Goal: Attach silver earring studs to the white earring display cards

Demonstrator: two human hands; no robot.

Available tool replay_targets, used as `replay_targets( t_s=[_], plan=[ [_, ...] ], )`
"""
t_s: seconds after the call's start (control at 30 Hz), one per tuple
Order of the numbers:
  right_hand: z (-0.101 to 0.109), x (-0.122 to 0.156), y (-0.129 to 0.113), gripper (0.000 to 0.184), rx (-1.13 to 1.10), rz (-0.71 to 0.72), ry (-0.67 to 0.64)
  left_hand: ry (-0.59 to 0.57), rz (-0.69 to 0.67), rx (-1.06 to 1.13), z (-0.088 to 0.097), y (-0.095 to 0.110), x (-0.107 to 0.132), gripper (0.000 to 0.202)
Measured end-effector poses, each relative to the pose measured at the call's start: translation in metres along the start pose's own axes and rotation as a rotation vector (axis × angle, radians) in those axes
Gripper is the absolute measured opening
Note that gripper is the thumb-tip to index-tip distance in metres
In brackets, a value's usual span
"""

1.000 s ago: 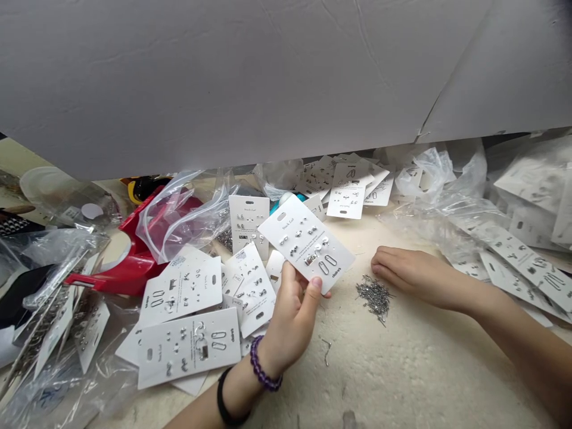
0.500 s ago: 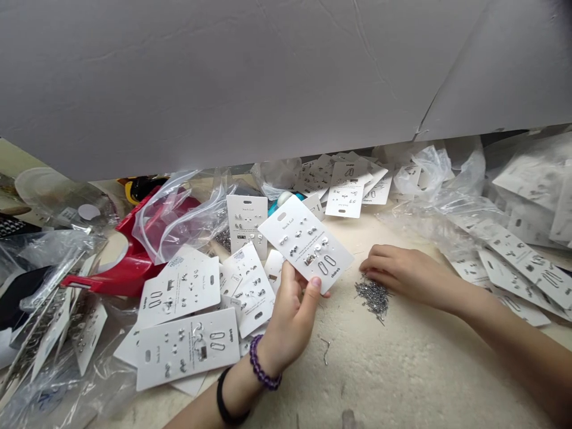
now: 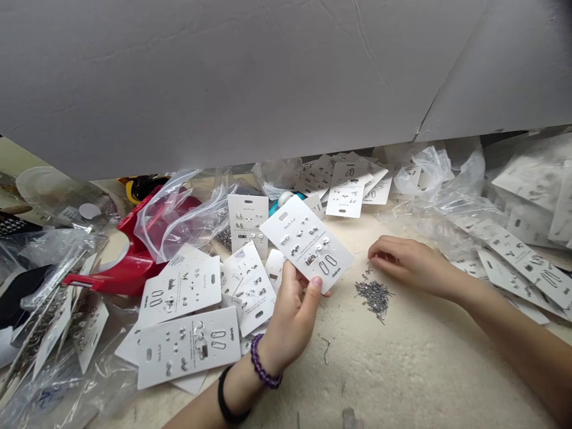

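My left hand point(image 3: 297, 316) grips a white earring card point(image 3: 308, 244) by its lower edge, thumb in front and fingers behind. Rows of small earrings and a pair of long oval links sit on the card, which is tilted. To the right, my right hand point(image 3: 400, 262) is closed, thumb and fingertips pressed together just above a small pile of silver metal pieces point(image 3: 374, 298). A few tiny pieces show right below those fingertips; whether the pinch holds one is too small to tell.
Several filled earring cards point(image 3: 190, 348) lie at left, near a red plastic holder point(image 3: 105, 271). One card point(image 3: 248, 220) stands upright behind. Bagged cards point(image 3: 527, 262) are heaped at right. A large grey panel point(image 3: 268, 83) overhangs the back. Two loose bits point(image 3: 326, 350) lie in front.
My right hand has lifted slightly up and to the right, off the edge of the metal pile. My left hand and its card have hardly moved.
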State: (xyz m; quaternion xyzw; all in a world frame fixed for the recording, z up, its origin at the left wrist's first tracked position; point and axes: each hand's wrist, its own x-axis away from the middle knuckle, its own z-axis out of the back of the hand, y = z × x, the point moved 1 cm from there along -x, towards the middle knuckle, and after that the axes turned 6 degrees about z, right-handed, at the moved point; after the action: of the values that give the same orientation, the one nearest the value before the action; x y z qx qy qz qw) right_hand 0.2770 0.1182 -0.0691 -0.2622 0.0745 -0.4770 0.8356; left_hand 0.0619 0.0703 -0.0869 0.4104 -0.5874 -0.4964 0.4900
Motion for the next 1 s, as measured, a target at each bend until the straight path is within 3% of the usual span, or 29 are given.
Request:
replay_targets(
  t_s=[0.23,0.5,0.63,0.8,1.0],
  plan=[
    [0.003,-0.001,0.010,0.023,0.000,-0.055,0.058,-0.001,-0.002,0.005,0.000,0.000,0.000,0.032],
    [0.000,-0.002,0.016,0.024,0.145,-0.156,0.060,0.001,0.009,0.001,0.000,0.000,0.000,0.035],
    [-0.002,0.000,0.016,0.025,0.127,-0.014,0.109,-0.003,0.002,-0.014,0.000,-0.001,-0.001,0.031],
    [-0.007,0.002,0.016,0.023,0.224,0.126,0.026,-0.005,-0.008,-0.011,0.000,-0.002,0.000,0.030],
    [-0.005,-0.001,0.021,0.027,0.187,-0.043,0.114,-0.010,-0.013,-0.002,0.000,-0.002,0.001,0.025]
  ],
)
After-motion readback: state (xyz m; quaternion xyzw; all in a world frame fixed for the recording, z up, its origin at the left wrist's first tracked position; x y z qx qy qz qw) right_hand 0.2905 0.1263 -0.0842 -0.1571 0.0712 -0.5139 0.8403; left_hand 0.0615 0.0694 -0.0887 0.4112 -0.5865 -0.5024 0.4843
